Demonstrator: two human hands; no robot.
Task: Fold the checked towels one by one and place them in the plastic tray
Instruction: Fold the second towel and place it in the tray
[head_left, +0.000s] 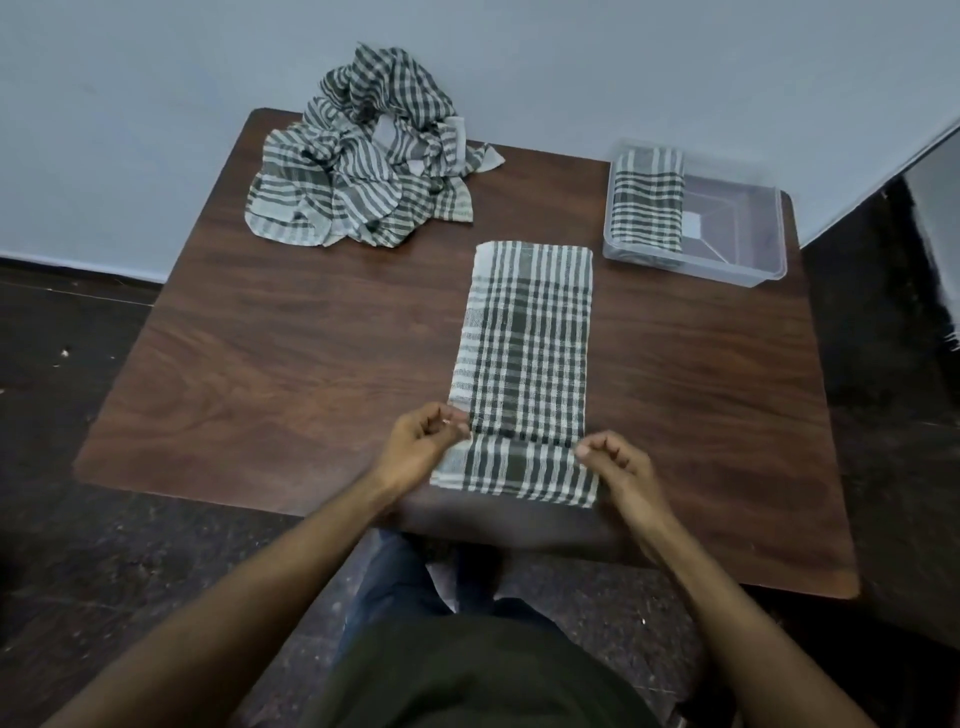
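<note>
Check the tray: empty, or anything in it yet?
Not empty. One folded towel lies in the left part of the plastic tray; the right part shows bare bottom.

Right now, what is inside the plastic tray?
One folded checked towel lies along the left side of the clear plastic tray. The right part shows bare bottom. Anything under the towel is covered.

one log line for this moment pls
step: folding towel | left hand, right hand: pinching near end | tray: one folded towel

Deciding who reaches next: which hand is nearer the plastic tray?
Right. The right hand pinches the strip towel's near right corner, below the plastic tray; the left hand holds the left corner, farther away.
</note>
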